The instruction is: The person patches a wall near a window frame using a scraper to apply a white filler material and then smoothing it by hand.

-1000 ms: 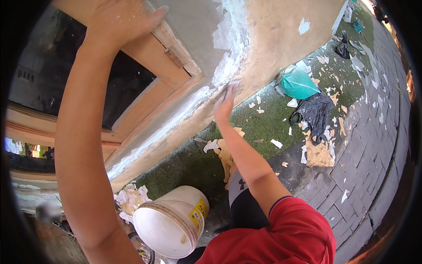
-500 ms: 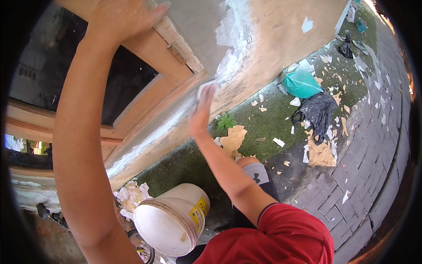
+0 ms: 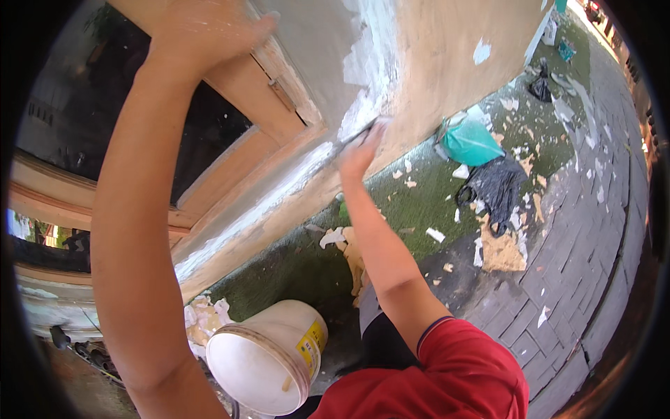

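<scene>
My left hand (image 3: 209,33) is braced high on the wooden window frame (image 3: 276,80), thumb stretched out and holding nothing; its fingertips run out of view at the top. Lower down, my right hand (image 3: 360,152) presses a thin dark-edged sheet, seemingly sandpaper (image 3: 361,130), against the wall's corner edge, its fingers blurred. White filler (image 3: 269,202) runs along the ledge below the frame, and more filler (image 3: 377,63) goes up the corner of the beige wall (image 3: 447,56).
A white bucket (image 3: 251,366) lies tilted near my knees. Peeled paint flakes (image 3: 502,251) litter the mossy ground. A green bag (image 3: 469,142) and a black plastic bag (image 3: 494,187) sit by the wall's foot. Grey paving (image 3: 558,279) stretches along the right.
My right hand has slid up and to the right along the edge with the sheet, toward the filled corner. My left hand stays on the frame. The view has shifted slightly.
</scene>
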`<state>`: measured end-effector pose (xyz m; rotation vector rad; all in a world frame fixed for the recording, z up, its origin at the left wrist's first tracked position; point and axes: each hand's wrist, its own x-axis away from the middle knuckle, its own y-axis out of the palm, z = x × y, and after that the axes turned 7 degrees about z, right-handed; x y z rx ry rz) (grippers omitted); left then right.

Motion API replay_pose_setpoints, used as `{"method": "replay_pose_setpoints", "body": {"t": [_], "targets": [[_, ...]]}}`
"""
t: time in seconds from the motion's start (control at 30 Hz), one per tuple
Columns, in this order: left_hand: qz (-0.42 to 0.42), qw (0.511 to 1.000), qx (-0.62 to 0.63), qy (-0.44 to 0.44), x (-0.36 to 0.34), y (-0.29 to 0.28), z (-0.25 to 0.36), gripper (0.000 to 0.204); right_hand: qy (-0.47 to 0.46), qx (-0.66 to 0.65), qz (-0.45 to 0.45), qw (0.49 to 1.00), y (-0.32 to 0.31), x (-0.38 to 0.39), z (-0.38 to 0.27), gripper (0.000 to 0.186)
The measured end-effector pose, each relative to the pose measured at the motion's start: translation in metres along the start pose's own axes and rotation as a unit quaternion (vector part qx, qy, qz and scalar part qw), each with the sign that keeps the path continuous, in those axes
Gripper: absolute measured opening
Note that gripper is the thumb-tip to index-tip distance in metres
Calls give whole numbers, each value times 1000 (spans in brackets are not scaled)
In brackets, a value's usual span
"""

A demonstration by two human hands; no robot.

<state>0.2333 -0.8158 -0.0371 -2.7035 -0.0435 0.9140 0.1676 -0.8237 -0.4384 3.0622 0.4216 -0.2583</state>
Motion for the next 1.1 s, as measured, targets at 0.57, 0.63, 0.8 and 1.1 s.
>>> {"method": "replay_pose_setpoints", "body": {"t": [0.57, 0.63, 0.8, 1.1], "targets": [[0, 916, 401, -22, 40, -47, -65, 53, -41, 250, -162, 954, -279, -41, 83, 38], [-43, 878, 471, -70, 71, -69, -66, 31, 63, 423, -165, 889, -343, -40, 72, 33], [-147, 879, 448, -67, 147, -105, -108, 28, -6, 521, -183, 834, -446, -48, 69, 29], [-345, 824, 416, -170, 401, -206, -174, 27, 81, 405, -296, 862, -330, 21, -106, 27]]}}
